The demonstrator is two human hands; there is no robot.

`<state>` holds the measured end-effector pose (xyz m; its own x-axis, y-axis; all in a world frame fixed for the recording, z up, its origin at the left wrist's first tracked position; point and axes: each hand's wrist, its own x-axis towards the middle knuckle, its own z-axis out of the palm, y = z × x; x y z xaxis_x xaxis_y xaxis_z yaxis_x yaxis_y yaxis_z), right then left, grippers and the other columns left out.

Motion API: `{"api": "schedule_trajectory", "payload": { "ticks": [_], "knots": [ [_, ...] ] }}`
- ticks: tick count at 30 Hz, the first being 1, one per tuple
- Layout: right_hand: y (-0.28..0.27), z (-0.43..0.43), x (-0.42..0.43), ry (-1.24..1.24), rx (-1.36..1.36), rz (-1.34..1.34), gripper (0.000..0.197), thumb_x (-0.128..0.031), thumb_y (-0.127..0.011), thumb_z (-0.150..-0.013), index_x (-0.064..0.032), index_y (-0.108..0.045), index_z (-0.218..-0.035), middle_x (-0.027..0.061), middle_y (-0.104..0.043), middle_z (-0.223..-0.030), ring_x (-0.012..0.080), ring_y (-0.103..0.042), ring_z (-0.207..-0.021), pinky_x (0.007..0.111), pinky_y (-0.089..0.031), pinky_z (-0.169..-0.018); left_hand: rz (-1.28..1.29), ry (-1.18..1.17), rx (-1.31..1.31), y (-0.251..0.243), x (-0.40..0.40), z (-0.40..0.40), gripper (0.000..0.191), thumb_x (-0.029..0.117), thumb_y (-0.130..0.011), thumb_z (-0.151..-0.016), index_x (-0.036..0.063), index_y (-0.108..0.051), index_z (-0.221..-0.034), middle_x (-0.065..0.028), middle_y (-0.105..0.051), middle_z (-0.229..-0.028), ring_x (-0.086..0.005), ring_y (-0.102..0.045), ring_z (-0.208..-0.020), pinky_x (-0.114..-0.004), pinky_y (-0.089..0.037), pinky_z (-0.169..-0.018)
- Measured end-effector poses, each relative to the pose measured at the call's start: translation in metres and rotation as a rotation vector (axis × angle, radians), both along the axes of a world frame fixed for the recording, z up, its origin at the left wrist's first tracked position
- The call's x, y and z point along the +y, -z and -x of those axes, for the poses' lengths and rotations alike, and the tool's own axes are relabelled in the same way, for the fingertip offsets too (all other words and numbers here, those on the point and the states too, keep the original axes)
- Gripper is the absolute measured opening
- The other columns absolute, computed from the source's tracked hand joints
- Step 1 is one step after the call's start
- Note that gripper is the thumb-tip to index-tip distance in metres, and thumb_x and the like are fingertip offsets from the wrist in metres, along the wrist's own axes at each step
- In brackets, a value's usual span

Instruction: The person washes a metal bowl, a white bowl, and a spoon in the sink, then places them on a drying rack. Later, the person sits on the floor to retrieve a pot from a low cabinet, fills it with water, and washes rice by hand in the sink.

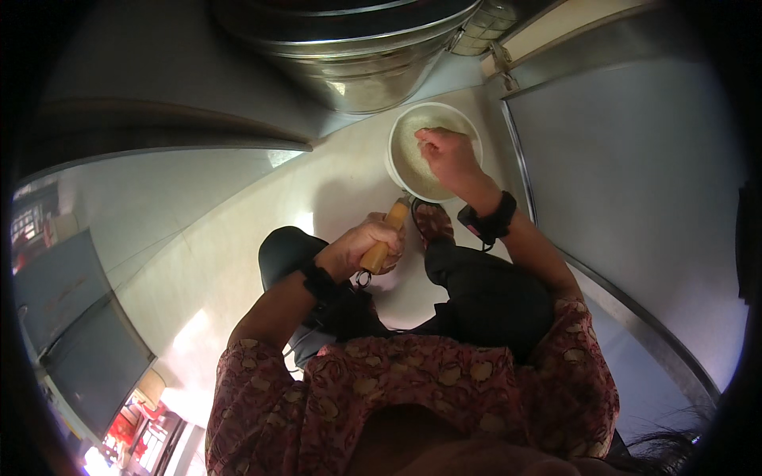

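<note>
A round light-coloured pan with a yellow handle is in front of me, low over the pale floor. My left hand is closed around that handle, and a metal ring hangs from its end. Pale, fine-grained contents lie across the inside of the pan. Over them is my right hand, its fingers bent and their tips drawn close together. Whether anything is between those fingertips cannot be told. Each wrist wears a black band.
Beyond the pan stands a large round metal container. A grey metal-edged panel rises at the right, with a latch near its far corner. Another panel edge juts in from the left. My sandalled foot is just below the pan.
</note>
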<state>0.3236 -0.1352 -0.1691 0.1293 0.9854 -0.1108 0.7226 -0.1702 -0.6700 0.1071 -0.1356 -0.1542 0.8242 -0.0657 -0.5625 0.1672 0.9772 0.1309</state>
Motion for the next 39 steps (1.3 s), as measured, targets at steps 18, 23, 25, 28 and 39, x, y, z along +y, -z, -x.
{"api": "schedule_trajectory", "payload": {
  "ticks": [18,23,25,28,39],
  "knots": [
    [0.018,-0.003,-0.012,-0.195,-0.240,-0.256,0.010,-0.010,-0.056,-0.078,-0.0016,-0.059,-0.082,0.0132,-0.058,-0.061,0.0349,-0.058,-0.060,0.042,-0.047,-0.058,-0.025,-0.019,-0.059,0.001,-0.005,0.002,0.017,-0.001,-0.057,-0.063,0.0021,-0.045,-0.075,-0.0065,-0.044,-0.055,-0.0178,-0.043,-0.040,-0.029,-0.033,-0.034],
    [-0.002,-0.002,-0.010,-0.275,-0.145,-0.370,0.019,-0.005,-0.061,-0.071,-0.0033,-0.063,-0.090,0.0123,-0.060,-0.076,0.0334,-0.058,-0.080,0.041,-0.047,-0.072,-0.030,-0.053,-0.079,0.000,-0.007,0.005,0.016,0.002,-0.055,-0.064,0.0020,-0.044,-0.075,-0.0065,-0.043,-0.056,-0.0175,-0.041,-0.040,-0.030,-0.033,-0.035],
    [-0.027,0.001,-0.004,-0.111,0.114,0.111,0.020,-0.009,-0.063,-0.071,-0.0033,-0.064,-0.090,0.0148,-0.059,-0.097,0.0334,-0.055,-0.093,0.040,-0.043,-0.083,-0.016,-0.049,-0.072,-0.006,-0.006,0.006,0.016,0.002,-0.055,-0.064,0.0021,-0.044,-0.075,-0.0064,-0.042,-0.056,-0.0175,-0.041,-0.040,-0.030,-0.033,-0.035],
    [-0.005,-0.013,-0.009,-0.329,-0.271,-0.068,0.013,-0.015,-0.062,-0.073,-0.0037,-0.063,-0.080,0.0210,-0.054,-0.105,0.0352,-0.054,-0.087,0.042,-0.044,-0.080,-0.008,-0.043,-0.064,-0.010,-0.006,0.004,0.016,0.003,-0.056,-0.064,0.0022,-0.044,-0.075,-0.0061,-0.042,-0.056,-0.0171,-0.041,-0.041,-0.029,-0.034,-0.036],
    [-0.021,-0.025,0.005,-0.362,0.077,0.117,0.019,-0.014,-0.056,-0.075,0.0015,-0.062,-0.085,0.0217,-0.059,-0.076,0.0372,-0.059,-0.073,0.042,-0.047,-0.067,0.172,-0.064,-0.139,-0.037,-0.001,0.014,0.012,0.008,-0.056,-0.071,0.0067,-0.044,-0.071,-0.0019,-0.040,-0.058,-0.0130,-0.041,-0.046,-0.024,-0.034,-0.039]
  ]
}}
